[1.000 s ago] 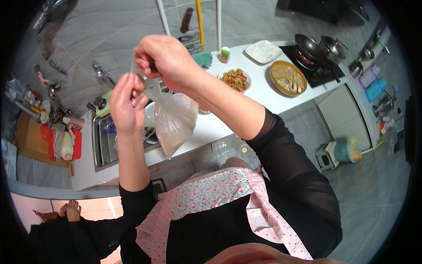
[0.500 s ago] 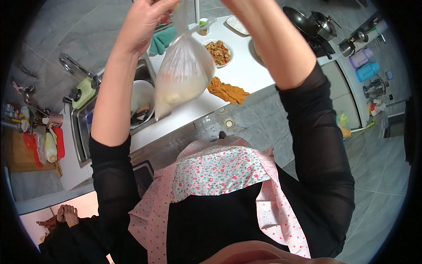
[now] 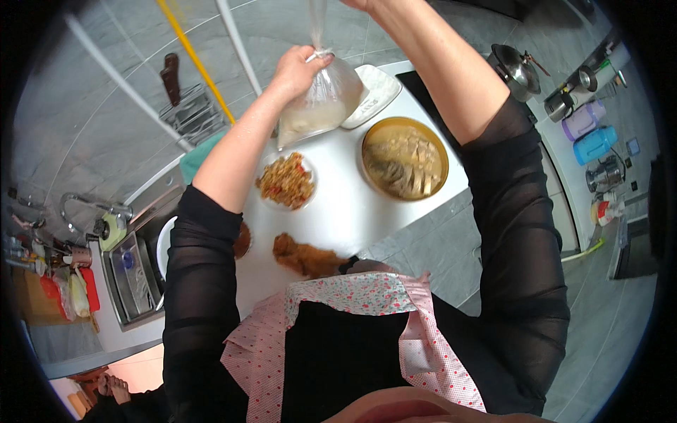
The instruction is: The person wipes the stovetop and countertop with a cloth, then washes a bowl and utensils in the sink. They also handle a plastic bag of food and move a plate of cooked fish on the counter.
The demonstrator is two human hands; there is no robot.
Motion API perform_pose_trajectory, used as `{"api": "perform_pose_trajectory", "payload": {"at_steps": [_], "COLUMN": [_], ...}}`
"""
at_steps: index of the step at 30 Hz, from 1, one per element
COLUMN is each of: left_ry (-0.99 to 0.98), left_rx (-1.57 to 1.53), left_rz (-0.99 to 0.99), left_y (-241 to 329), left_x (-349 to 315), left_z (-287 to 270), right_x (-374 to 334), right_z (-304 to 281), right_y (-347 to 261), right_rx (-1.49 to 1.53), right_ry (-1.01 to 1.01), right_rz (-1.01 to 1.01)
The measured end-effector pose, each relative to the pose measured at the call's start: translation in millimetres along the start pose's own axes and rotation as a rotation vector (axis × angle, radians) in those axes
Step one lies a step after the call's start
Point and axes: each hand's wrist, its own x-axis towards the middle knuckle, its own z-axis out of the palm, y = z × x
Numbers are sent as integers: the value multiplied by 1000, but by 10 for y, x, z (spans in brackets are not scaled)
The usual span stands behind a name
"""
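My left hand point(image 3: 295, 72) is closed around the gathered neck of a clear plastic bag point(image 3: 321, 102). Pale, cloudy contents fill the bag's lower part, and it hangs above the white counter. From the neck, the twisted upper end of the plastic runs up out of the picture. Only a bit of my right hand point(image 3: 358, 3) shows at the top edge; its fingers are cut off. Below the bag lies a plate of chopped brown food with red bits point(image 3: 285, 181). A round yellow-brown dish of sliced fish in broth point(image 3: 405, 158) stands to its right.
A white plate point(image 3: 374, 96) sits behind the bag. On the counter's near edge lies a brown cloth point(image 3: 307, 255). The steel sink point(image 3: 137, 278) and tap point(image 3: 95, 201) are at left, a lidded pot point(image 3: 516, 72) at far right. A person's feet point(image 3: 114, 388) show at lower left.
My view has shifted right along the counter, bringing the fish dish into sight. The bag now hangs behind the plate of chopped food, with my left hand lower and clearly gripping its neck.
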Motion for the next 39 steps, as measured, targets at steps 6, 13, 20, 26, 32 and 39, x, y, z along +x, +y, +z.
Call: {"api": "perform_pose_trajectory", "payload": {"at_steps": [6, 13, 20, 26, 32, 39], "left_ry": [-19, -134, -210, -209, -174, -112], "left_rx": [-12, 187, 284, 446, 464, 483], "left_rz": [-25, -97, -220, -259, -193, -162], "left_y": [-588, -1300, -1802, -1747, -1675, -1494], "left_x": [1215, 1890, 2109, 1977, 1673, 1342], "left_z": [985, 1723, 1947, 1949, 1901, 1572], "right_x": [560, 995, 1063, 977, 795, 590], "right_z": [-1236, -2241, -2610, -2651, -2740, -2691], "right_y": [554, 1202, 1588, 1885, 2105, 1917], "right_rx": [-91, -118, -402, -783, -1103, -1288], "right_ry": [78, 156, 98, -2, 46, 96], "right_rz": [35, 116, 52, 62, 50, 75]}}
